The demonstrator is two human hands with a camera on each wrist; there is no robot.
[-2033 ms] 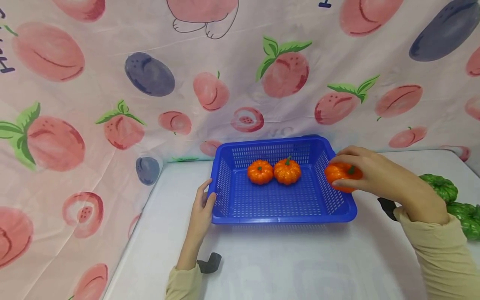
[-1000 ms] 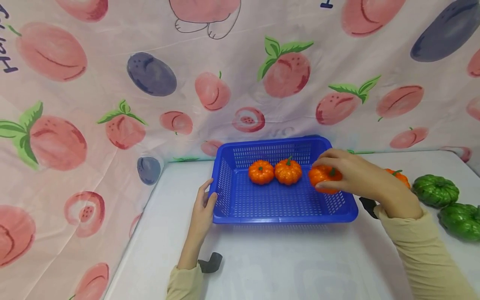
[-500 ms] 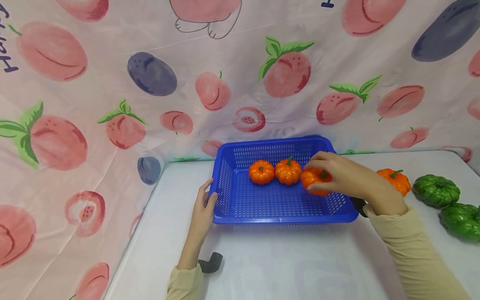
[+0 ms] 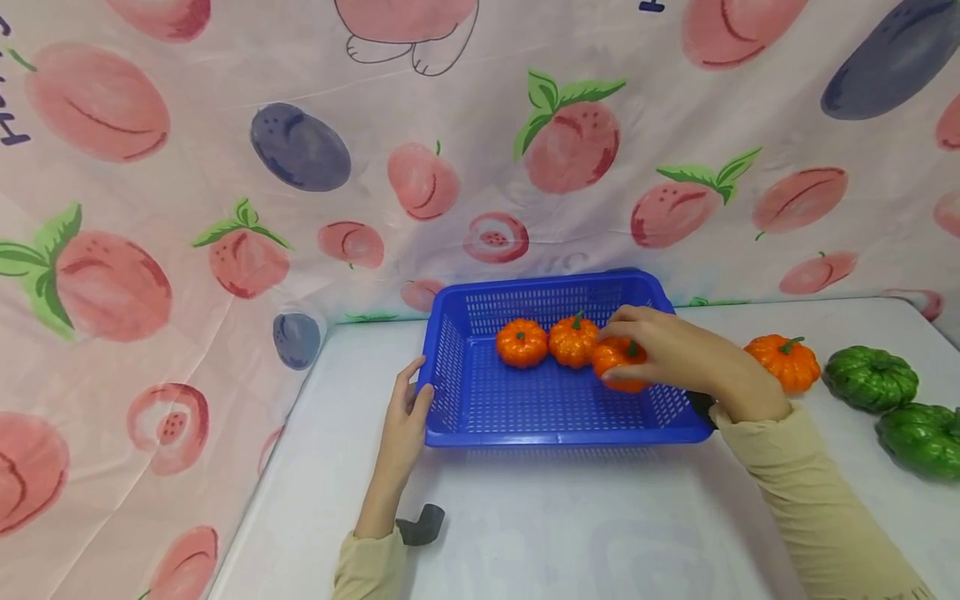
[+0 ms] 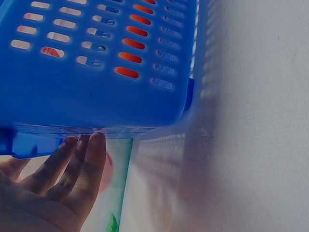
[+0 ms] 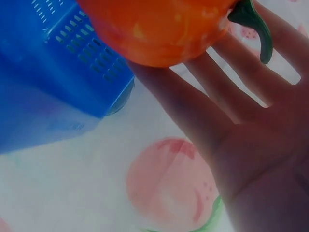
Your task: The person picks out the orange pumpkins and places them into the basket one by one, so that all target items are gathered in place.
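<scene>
Head cam: your R hand (image 4: 671, 346) pinches an orange mini pumpkin (image 4: 617, 363) btwn thumb & fingers, right of pic ctr, over the right part of the blue plastic basket (image 4: 562, 439); can't tell if it touches the floor. Just left of it in the basket: second pumpkin (image 4: 573, 343) & third pumpkin (image 4: 521, 343), side by side. Your L hand (image 4: 405, 425), left of ctr, has fingers fairly straight, slightly apart, at the basket's left side; L wrist view shows them lower left, basket wall above. R wrist view: held one's at top ctr, green stem upper right. Far right, head view: fourth pumpkin (image 4: 784, 364), orange, by your R forearm, then upper green pumpkin (image 4: 872, 379) & lower green pumpkin (image 4: 919, 440), all on the white table (image 4: 570, 533). Fruit-print cloth (image 4: 457, 100) up top.
</scene>
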